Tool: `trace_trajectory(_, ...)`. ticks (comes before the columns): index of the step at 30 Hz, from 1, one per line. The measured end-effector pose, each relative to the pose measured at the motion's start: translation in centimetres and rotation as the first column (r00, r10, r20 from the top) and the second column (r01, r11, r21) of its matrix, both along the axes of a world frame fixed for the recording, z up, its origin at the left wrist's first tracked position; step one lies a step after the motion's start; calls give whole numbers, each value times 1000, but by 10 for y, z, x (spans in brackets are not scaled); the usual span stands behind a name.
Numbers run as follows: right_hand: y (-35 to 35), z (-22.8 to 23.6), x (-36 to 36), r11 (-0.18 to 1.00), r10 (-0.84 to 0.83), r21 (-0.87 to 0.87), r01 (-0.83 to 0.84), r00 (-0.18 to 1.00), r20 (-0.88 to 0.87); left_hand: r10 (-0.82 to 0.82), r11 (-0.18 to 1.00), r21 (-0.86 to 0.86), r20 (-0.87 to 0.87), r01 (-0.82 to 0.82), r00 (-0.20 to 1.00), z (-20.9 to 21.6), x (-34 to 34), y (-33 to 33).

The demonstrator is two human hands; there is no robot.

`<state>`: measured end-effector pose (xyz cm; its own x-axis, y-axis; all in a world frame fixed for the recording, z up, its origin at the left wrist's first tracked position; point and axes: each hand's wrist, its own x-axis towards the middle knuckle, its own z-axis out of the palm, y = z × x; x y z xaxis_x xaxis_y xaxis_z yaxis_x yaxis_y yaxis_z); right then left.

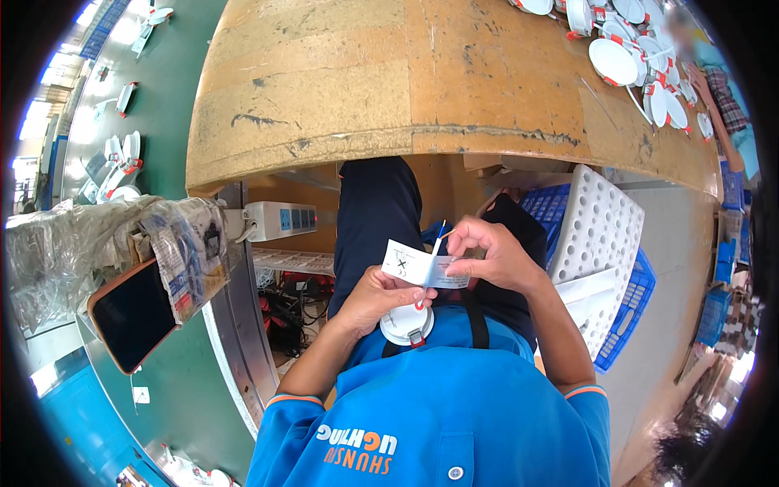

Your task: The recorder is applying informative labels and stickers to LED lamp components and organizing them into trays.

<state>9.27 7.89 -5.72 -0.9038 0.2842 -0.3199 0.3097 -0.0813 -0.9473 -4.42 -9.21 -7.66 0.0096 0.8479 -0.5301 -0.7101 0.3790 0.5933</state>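
Over my lap, my left hand point(377, 299) is closed, its thumb and fingers pinching the left part of a white printed label point(406, 264). My right hand point(497, 256) is closed as well and grips the label's right end. Between the hands the label passes around a white cable point(436, 246), whose blue and brown wire ends point up. Just below my left fingers a round white downlight point(403, 326) with red-tipped spring clips rests against my front. Where the cable runs behind my fingers is hidden.
Ahead is a worn wooden table point(324, 81) with a pile of white downlights point(641, 65) at its far right, near another person. A white perforated foam tray point(600, 223) leans on a blue crate point(629, 312) at my right. A phone point(134, 316) and a power strip point(282, 219) are left.
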Motion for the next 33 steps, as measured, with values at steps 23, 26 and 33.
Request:
trace_trajectory(23, 8, 18, -17, 949, 147, 288, -130, 988, -38, 60, 998, 1, -52, -60, 997, 5, 5, 2)
trace_trajectory(26, 11, 22, -19, 960, 186, 219, -172, 982, -44, 98, 995, 27, -8, -98, 995, 7, 7, 3)
trace_trajectory(33, 22, 22, -16, 973, 228, 4, -230, 966, 122, 99, 990, 101, 12, -100, 995, 4, 7, 0)
